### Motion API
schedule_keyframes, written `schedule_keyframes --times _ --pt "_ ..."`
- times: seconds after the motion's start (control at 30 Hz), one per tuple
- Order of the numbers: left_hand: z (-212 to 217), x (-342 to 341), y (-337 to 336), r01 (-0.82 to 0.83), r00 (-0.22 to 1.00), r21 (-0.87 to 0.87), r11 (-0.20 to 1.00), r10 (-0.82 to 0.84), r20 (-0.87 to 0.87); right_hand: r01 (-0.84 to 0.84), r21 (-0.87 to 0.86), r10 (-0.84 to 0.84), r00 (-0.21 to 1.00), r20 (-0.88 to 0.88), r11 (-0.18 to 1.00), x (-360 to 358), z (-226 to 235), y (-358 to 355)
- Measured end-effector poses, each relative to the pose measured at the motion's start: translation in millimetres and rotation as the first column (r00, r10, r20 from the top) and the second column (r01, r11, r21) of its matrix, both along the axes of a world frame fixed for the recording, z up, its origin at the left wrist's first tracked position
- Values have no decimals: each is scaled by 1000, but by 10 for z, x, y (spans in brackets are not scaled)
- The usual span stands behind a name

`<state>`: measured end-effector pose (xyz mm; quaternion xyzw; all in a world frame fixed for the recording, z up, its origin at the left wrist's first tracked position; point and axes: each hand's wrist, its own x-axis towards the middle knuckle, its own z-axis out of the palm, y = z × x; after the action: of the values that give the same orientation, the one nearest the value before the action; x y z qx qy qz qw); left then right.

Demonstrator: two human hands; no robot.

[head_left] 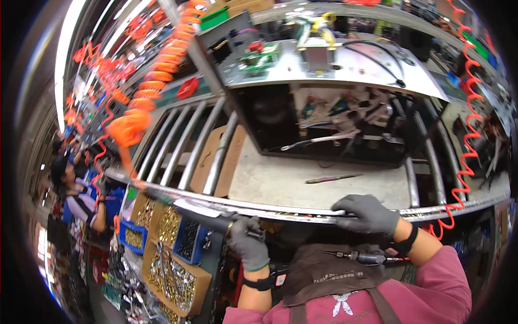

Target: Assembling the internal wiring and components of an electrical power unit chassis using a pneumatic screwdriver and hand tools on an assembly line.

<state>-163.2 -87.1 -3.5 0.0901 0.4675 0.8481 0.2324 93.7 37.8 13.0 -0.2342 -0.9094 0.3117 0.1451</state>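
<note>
The person's gloved left grip (249, 243) is curled by the metal rail (302, 214); blur makes it hard to tell whether it has hold of anything. The gloved right grip (368, 214) is loosely spread at the rail, with nothing seen in it. Beyond, a slim tool (334, 179) lies on a pale board (270, 178), in front of the open black cabinet (270, 116).

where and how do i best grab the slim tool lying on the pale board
Probably pinch the slim tool around its middle, coming from above on the near side: it lies flat and roughly crosswise on the pale board, the black case stands beyond it, and the right hand is already nearby.
</note>
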Motion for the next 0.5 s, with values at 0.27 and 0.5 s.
schedule_keyframes --times 0.27,0.5 --pt "329 791 -267 863 475 101 495 -727 -495 -436 -410 74 752 -654 801 -78 729 -300" --pt "127 1402 296 972 -213 -112 -207 -976 -43 -253 -650 -347 679 -647 717 574 752 -478"
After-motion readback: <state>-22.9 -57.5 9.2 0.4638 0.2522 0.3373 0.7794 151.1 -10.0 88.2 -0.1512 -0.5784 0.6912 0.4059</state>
